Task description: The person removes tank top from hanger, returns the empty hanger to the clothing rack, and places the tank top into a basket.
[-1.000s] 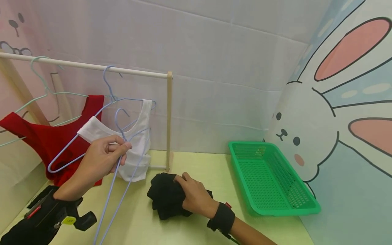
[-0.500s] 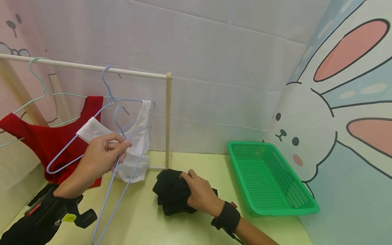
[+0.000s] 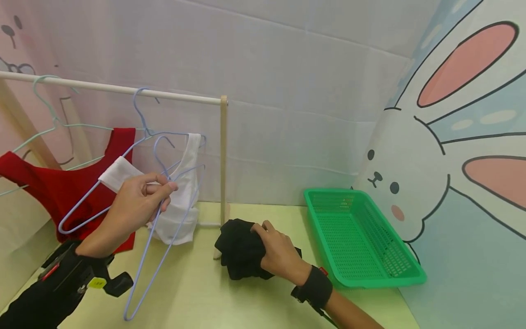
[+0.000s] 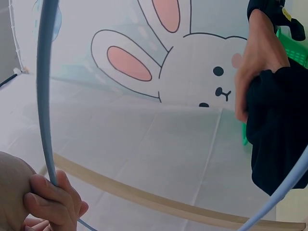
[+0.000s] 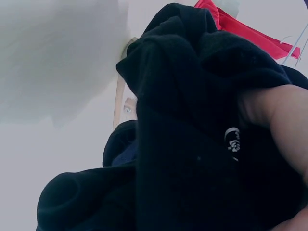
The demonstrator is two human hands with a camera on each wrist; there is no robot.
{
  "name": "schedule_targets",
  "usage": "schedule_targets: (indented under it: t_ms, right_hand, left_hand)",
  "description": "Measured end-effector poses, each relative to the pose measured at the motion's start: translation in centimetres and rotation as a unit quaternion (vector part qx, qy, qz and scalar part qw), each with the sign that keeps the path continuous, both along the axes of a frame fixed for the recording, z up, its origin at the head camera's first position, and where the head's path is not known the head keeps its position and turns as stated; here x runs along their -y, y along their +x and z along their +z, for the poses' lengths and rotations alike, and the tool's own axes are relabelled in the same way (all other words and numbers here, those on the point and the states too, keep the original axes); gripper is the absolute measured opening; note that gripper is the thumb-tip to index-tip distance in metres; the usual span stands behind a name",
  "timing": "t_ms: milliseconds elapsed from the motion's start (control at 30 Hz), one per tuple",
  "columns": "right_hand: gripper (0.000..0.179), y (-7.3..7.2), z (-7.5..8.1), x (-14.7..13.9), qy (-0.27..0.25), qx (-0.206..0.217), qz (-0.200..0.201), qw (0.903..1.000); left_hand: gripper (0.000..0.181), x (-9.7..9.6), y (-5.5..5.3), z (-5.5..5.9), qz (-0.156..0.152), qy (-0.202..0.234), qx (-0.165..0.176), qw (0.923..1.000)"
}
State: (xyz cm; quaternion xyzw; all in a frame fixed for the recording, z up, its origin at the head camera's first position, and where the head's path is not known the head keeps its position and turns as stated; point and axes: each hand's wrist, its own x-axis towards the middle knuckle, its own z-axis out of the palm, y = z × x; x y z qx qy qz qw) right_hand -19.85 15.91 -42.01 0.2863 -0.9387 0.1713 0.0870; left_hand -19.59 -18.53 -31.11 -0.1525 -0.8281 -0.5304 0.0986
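In the head view my left hand [image 3: 141,196] pinches a light-blue wire hanger [image 3: 128,318] just below its hook, so the triangle hangs down. My right hand [image 3: 281,253] grips a bunched black garment [image 3: 240,249], apparently held above the table, right of the hanger. A small white print shows on the garment's cloth [image 5: 183,120] in the right wrist view; its shape is hidden by folds. Behind my left hand, a white sleeveless top [image 3: 181,219] hangs on another blue hanger. Left of that, a red sleeveless top [image 3: 61,187] hangs from a mint-green hanger [image 3: 47,131].
The rack's white rod [image 3: 102,86] spans the left side, ending at a wooden post [image 3: 223,160]. A green plastic basket [image 3: 324,242] sits on the pale yellow table [image 3: 197,301] at the right. Printed rabbit curtains [image 3: 407,183] close in the sides.
My right hand has moved right and slightly up with the black garment. The left hand stays nearly in place, while the hanger's lower end has swung up into view.
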Motion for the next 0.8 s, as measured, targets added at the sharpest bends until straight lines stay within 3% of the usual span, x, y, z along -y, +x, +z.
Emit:
schedule_targets:
  t_ms: [200,467,800]
  right_hand:
    - [0.064,-0.5,0.4,-0.6,0.003,-0.016,-0.003,0.9999]
    - [0.063,-0.8,1.2,-2.0,-0.013,-0.013,-0.026,0.9995]
    - [0.063,-0.9,2.1,-3.9,-0.023,-0.013,-0.050,0.9984]
  left_hand:
    - [0.026,0.0,-0.5,0.6,0.006,-0.002,0.005,1.0000]
    - [0.025,-0.5,-1.4,1.6,0.010,-0.021,-0.029,0.9993]
    - [0.025,-0.8,-2.2,2.2,0.007,-0.019,-0.031,0.9993]
